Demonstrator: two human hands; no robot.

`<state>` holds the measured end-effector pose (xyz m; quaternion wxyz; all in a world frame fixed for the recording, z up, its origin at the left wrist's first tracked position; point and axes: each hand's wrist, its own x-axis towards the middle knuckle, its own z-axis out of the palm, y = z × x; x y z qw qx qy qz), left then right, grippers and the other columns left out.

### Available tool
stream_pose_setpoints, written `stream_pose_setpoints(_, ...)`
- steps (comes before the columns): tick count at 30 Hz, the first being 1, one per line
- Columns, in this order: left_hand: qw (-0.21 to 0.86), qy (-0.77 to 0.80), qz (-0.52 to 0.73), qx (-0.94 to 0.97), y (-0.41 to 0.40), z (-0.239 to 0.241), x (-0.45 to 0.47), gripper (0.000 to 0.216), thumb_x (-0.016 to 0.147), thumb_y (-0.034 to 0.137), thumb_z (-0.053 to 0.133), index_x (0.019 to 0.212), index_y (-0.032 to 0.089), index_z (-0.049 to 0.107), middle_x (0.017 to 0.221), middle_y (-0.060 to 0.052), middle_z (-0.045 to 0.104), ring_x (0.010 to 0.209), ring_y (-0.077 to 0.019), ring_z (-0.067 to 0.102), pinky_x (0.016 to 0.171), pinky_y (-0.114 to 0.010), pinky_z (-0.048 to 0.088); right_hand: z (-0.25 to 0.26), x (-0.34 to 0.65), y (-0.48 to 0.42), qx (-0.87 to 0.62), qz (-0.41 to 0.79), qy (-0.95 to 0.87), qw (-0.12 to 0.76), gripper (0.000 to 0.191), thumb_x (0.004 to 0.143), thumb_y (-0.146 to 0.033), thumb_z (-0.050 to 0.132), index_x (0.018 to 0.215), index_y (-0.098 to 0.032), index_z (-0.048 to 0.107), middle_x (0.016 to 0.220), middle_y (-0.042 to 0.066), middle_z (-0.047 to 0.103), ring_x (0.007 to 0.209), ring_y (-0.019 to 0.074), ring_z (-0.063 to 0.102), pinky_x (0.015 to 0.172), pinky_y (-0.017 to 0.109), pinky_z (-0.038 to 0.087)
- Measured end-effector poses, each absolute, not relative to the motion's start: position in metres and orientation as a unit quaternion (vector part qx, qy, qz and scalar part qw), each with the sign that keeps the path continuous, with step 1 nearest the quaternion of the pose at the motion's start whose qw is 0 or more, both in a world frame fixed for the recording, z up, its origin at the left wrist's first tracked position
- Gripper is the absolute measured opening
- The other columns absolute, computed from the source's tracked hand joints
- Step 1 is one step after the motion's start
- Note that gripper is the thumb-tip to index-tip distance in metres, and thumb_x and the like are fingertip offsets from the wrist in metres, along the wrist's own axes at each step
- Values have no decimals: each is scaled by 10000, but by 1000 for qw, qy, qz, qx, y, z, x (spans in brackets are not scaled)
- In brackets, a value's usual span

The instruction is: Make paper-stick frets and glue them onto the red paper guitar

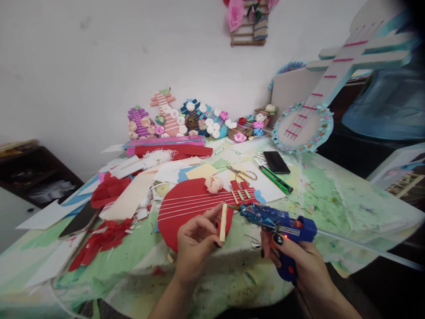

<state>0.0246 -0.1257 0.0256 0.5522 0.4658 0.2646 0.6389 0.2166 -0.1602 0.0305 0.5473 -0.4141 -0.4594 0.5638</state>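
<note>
My left hand (195, 241) pinches a short cream-coloured stick (223, 222) upright above the red paper guitar (195, 204), which lies flat on the table with white strings and a small peach paper flower (214, 184). My right hand (299, 259) grips a blue hot glue gun (279, 221), a finger on the trigger. The gun's nozzle points left and nearly touches the top of the stick.
Scissors (242, 173), a green cutter (275, 179) and a black phone (276, 161) lie behind the guitar. Red and cream paper scraps (109, 208) cover the left. Decorated paper guitars (186, 119) line the wall; a large white guitar (308, 119) leans at right.
</note>
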Motion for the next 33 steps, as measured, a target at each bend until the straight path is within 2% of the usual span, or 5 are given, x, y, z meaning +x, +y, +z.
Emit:
stream_pose_setpoints(4,566,266,642,444,-125,26,29,196,592,175,765,565,159,571,1082,-133,663,895,-239,633,737,-317,478,34,208,-151,-392,587,-421,570,307,710,-433,623,654,-132,596,573,42,573,455,100,421,425,229,305)
stream_pose_setpoints(12,572,270,652,418,-123,29,32,254,551,247,799,542,157,561,1057,-138,673,846,-237,651,715,-310,488,31,201,-150,-376,614,-395,570,291,690,-406,632,616,-132,570,540,31,554,451,89,431,393,202,311)
stream_pose_setpoints(19,583,225,670,401,-122,23,32,184,605,211,773,592,166,595,1095,-103,663,1014,-242,608,842,-327,458,30,197,-158,-373,640,-364,565,313,641,-419,674,700,-120,603,498,14,545,405,73,409,377,194,285)
stream_pose_setpoints(24,586,232,671,391,-122,23,34,195,609,214,772,593,160,586,1124,-112,646,981,-236,618,843,-339,457,27,195,-166,-388,651,-355,547,340,624,-445,680,592,-120,587,465,15,516,411,73,412,379,190,289)
stream_pose_setpoints(33,588,228,686,363,-118,23,37,183,590,191,783,587,156,604,1132,-90,641,745,-113,610,722,-229,482,24,194,-172,-409,665,-331,531,380,569,-478,708,558,-119,583,431,7,514,381,59,410,371,169,287)
